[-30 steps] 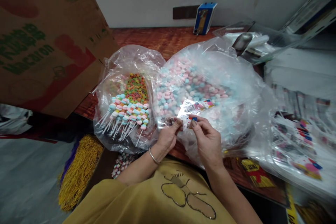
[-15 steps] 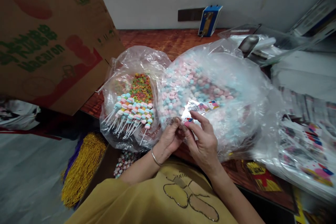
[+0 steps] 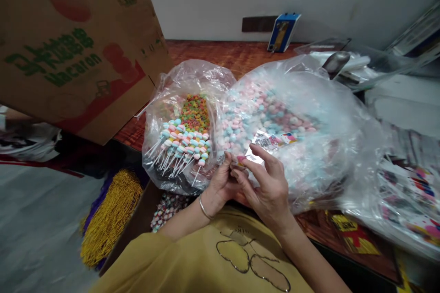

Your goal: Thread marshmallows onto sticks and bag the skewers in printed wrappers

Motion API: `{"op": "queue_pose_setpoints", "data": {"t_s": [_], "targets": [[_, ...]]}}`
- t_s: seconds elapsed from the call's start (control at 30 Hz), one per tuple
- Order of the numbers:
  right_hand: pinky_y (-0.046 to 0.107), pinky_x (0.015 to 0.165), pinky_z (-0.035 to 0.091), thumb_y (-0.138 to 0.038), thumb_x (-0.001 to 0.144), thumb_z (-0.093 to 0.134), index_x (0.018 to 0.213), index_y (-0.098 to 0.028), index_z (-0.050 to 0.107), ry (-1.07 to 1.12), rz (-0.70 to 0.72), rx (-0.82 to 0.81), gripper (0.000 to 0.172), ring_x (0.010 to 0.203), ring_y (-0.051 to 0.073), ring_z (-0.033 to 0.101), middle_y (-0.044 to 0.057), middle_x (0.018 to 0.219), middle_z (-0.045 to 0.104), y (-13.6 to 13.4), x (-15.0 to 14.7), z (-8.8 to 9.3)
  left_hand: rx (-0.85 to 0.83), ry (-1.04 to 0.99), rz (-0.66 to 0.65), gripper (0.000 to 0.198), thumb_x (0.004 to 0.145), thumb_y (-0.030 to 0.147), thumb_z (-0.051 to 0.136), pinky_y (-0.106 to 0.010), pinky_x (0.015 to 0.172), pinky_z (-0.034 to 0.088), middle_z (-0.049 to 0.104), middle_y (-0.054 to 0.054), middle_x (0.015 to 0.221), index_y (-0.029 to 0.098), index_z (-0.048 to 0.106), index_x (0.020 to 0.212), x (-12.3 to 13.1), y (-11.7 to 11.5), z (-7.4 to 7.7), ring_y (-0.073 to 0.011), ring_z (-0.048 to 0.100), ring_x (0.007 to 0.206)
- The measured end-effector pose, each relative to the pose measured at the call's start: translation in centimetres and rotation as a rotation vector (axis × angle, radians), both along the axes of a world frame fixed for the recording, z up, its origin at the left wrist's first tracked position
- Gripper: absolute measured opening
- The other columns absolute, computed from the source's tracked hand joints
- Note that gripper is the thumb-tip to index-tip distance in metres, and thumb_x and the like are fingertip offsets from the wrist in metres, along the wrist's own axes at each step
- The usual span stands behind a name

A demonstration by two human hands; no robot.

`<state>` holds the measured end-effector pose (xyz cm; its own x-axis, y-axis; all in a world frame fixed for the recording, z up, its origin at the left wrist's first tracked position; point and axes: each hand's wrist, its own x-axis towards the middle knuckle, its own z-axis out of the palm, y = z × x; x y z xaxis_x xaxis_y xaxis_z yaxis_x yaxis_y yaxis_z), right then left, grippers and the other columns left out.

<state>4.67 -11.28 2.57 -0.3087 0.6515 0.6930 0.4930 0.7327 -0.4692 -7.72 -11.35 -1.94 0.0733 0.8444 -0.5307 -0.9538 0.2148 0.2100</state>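
Note:
My left hand (image 3: 222,183), with a bangle at the wrist, is closed in a pinch on a small printed plastic wrapper (image 3: 241,160). My right hand (image 3: 270,185) pinches the same wrapper with thumb and forefinger, its other fingers bent above. What lies inside the wrapper is hidden. Just beyond the fingertips, more printed wrappers (image 3: 270,141) lie on a big clear bag of pink and blue candies (image 3: 237,123). Left of my hands, candy skewers on white sticks (image 3: 185,146) rest in an open clear bag (image 3: 161,100), in front of small orange and green ring candies (image 3: 195,112).
A cardboard box (image 3: 79,55) stands at the left. Gold beaded strands (image 3: 113,219) hang low beside a box of wrapped candies (image 3: 167,210). A blue device (image 3: 283,32) is by the wall. A metal scoop (image 3: 336,63) and stacked printed bags (image 3: 409,192) are on the right.
The view has shifted, so the table things sit farther right. My fingers have drawn closer together around the wrapper, and less of it shows between them.

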Motion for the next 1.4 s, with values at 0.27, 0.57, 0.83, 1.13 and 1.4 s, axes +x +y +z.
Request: {"op": "queue_pose_setpoints", "data": {"t_s": [0.27, 0.57, 0.83, 1.13, 1.4], "targets": [[0.051, 0.096, 0.055, -0.023, 0.096, 0.068, 0.118, -0.022, 0.067, 0.026, 0.071, -0.003, 0.022, 0.123, 0.031, 0.063, 0.017, 0.135, 0.062, -0.9, -1.4, 0.4, 0.060, -0.058, -0.002, 0.035, 0.072, 0.039, 0.091, -0.019, 0.064, 0.053, 0.069, 0.000, 0.078, 0.014, 0.069, 0.082, -1.4, -1.4, 0.5, -0.0096, 0.064, 0.068], [0.043, 0.086, 0.058, -0.026, 0.100, 0.063, 0.108, -0.016, 0.069, -0.023, 0.008, -0.088, 0.014, 0.099, 0.026, 0.068, 0.013, 0.105, 0.070, -1.1, -2.5, 0.2, 0.272, 0.190, 0.200, 0.056, 0.049, 0.040, 0.101, -0.017, 0.050, 0.039, 0.044, 0.009, 0.057, 0.017, 0.052, 0.063, -3.3, -1.7, 0.5, -0.0046, 0.041, 0.051], [0.042, 0.093, 0.058, -0.019, 0.096, 0.069, 0.111, -0.021, 0.068, 0.148, 0.060, -0.127, 0.015, 0.111, 0.025, 0.067, 0.011, 0.118, 0.066, -2.1, -2.1, 1.5, 0.236, -0.006, 0.106, 0.057, 0.055, 0.043, 0.099, -0.019, 0.048, 0.034, 0.035, 0.009, 0.057, 0.018, 0.050, 0.064, -3.3, -1.4, 0.0, -0.0049, 0.034, 0.050], [0.036, 0.087, 0.058, -0.020, 0.099, 0.059, 0.111, -0.021, 0.069, 0.126, 0.186, -0.356, 0.016, 0.106, 0.023, 0.068, 0.010, 0.113, 0.070, -0.5, -3.3, -0.9, 0.381, 0.172, 0.437, 0.047, 0.066, 0.033, 0.096, -0.015, 0.045, 0.037, 0.039, 0.008, 0.059, 0.018, 0.052, 0.069, -10.1, -4.1, 3.1, -0.0046, 0.038, 0.049], [0.032, 0.084, 0.051, -0.017, 0.097, 0.056, 0.107, -0.020, 0.073, -0.194, 0.600, -0.611, 0.020, 0.093, 0.022, 0.070, 0.008, 0.102, 0.077, 0.5, -15.9, -3.1, 0.492, 0.430, 0.823, 0.044, 0.069, 0.033, 0.094, -0.013, 0.048, 0.038, 0.043, 0.010, 0.059, 0.017, 0.053, 0.068, -18.5, -11.2, 3.4, -0.0029, 0.037, 0.048]]}}
